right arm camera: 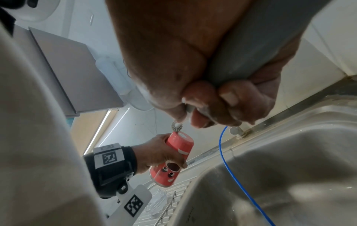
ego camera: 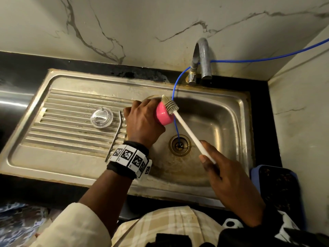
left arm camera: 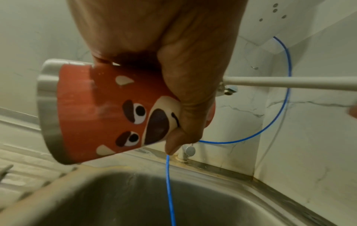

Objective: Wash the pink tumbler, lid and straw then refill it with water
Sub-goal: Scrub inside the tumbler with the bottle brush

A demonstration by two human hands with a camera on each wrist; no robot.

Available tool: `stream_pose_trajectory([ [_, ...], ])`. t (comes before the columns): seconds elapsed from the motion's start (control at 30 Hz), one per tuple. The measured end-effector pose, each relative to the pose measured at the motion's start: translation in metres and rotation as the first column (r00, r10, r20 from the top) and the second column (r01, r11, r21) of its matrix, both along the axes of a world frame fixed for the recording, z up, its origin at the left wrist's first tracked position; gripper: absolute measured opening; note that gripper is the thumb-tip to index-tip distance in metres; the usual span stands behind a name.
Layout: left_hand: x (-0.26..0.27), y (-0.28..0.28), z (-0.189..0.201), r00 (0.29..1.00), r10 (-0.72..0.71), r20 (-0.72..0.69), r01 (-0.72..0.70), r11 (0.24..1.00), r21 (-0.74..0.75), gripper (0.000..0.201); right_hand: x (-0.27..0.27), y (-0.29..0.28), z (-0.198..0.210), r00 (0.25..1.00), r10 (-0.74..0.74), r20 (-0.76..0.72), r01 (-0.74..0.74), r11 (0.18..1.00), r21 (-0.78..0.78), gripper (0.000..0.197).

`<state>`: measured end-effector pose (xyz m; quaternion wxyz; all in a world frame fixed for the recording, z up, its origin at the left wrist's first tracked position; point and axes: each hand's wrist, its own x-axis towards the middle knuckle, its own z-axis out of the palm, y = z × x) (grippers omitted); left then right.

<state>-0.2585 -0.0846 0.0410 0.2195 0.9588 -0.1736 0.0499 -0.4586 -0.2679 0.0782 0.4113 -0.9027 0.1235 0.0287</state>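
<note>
The left hand [ego camera: 142, 122] wraps round the pink tumbler [left arm camera: 108, 113] and holds it tilted over the edge of the sink basin [ego camera: 222, 118], its base turned up toward the tap [ego camera: 201, 59]. The tumbler is pink with a cartoon face of dark eyes, a dark nose and cream patches, and a bare steel band runs round its rim. The right hand [ego camera: 229, 180] grips the white handle of a bottle brush [ego camera: 188, 129], whose grey bristle head [ego camera: 170, 104] rests against the tumbler's pink base. Just left of the left hand, the clear lid [ego camera: 101, 117] lies on the ribbed drainboard [ego camera: 58, 125], and the metal straw [ego camera: 115, 134] lies between the lid and the left wrist. A blue tube [ego camera: 176, 122] drops from the tap side into the drain [ego camera: 179, 145], between the two hands.
</note>
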Motion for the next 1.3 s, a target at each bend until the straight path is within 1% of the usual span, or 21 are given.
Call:
stream_pose_trajectory([
  [0.13, 0.005, 0.006, 0.002, 0.999, 0.049, 0.004, -0.049, 0.999, 0.018, 0.075, -0.010, 0.000, -0.002, 0.999, 0.030, -0.044, -0.033, 0.997, -0.066, 0.051],
  [0.23, -0.003, -0.004, 0.003, 0.999, 0.035, -0.007, -0.035, 0.999, 0.039, 0.080, -0.002, -0.002, -0.003, 1.000, 0.015, -0.019, -0.016, 0.997, -0.071, 0.053],
  [0.37, -0.004, -0.006, 0.003, 0.999, 0.040, -0.019, -0.040, 0.999, 0.026, 0.083, -0.004, -0.002, -0.003, 1.000, 0.007, -0.001, -0.007, 0.997, -0.080, 0.054],
  [0.47, 0.004, 0.002, 0.002, 0.996, 0.087, -0.033, -0.086, 0.996, 0.033, 0.077, -0.015, -0.001, -0.004, 0.998, 0.047, -0.048, -0.053, 0.991, -0.126, 0.054],
  [0.53, 0.006, 0.004, 0.001, 0.995, 0.096, -0.036, -0.095, 0.995, 0.023, 0.074, -0.016, -0.001, -0.004, 0.997, 0.044, -0.066, -0.053, 0.988, -0.144, 0.054],
  [0.7, -0.006, -0.011, 0.002, 0.998, 0.047, -0.035, -0.046, 0.999, 0.026, 0.084, 0.000, -0.002, -0.003, 1.000, -0.014, -0.003, 0.013, 0.991, -0.134, 0.055],
  [0.77, -0.005, -0.010, 0.001, 0.996, 0.065, -0.054, -0.065, 0.998, 0.008, 0.085, -0.003, -0.001, -0.004, 1.000, -0.012, -0.014, 0.010, 0.991, -0.135, 0.056],
  [0.87, 0.004, 0.000, -0.003, 0.990, 0.098, -0.106, -0.106, 0.992, -0.070, 0.075, -0.015, -0.002, -0.007, 0.997, 0.026, -0.067, -0.036, 0.985, -0.168, 0.056],
  [0.93, 0.006, 0.002, -0.004, 0.984, 0.111, -0.142, -0.128, 0.985, -0.114, 0.074, -0.017, -0.004, -0.007, 0.995, 0.022, -0.096, -0.039, 0.983, -0.180, 0.056],
  [1.0, 0.002, -0.002, -0.003, 0.983, 0.098, -0.153, -0.123, 0.979, -0.164, 0.079, -0.010, -0.004, -0.007, 0.998, -0.001, -0.068, -0.010, 0.986, -0.167, 0.057],
  [1.1, -0.008, -0.012, -0.001, 0.985, 0.054, -0.167, -0.100, 0.953, -0.285, 0.081, 0.000, -0.002, -0.005, 1.000, -0.028, -0.006, 0.027, 0.991, -0.130, 0.055],
  [1.17, -0.006, -0.011, 0.000, 0.981, 0.062, -0.182, -0.116, 0.947, -0.301, 0.078, -0.002, -0.002, -0.005, 0.999, -0.032, 0.004, 0.032, 0.993, -0.118, 0.054],
  [1.23, 0.000, -0.004, 0.000, 0.976, 0.082, -0.202, -0.140, 0.946, -0.293, 0.076, -0.009, -0.002, -0.007, 1.000, -0.012, -0.023, 0.009, 0.993, -0.118, 0.053],
  [1.3, 0.005, 0.002, 0.001, 0.976, 0.091, -0.200, -0.145, 0.950, -0.277, 0.077, -0.014, -0.003, -0.007, 0.999, 0.000, -0.053, -0.007, 0.992, -0.122, 0.057],
])
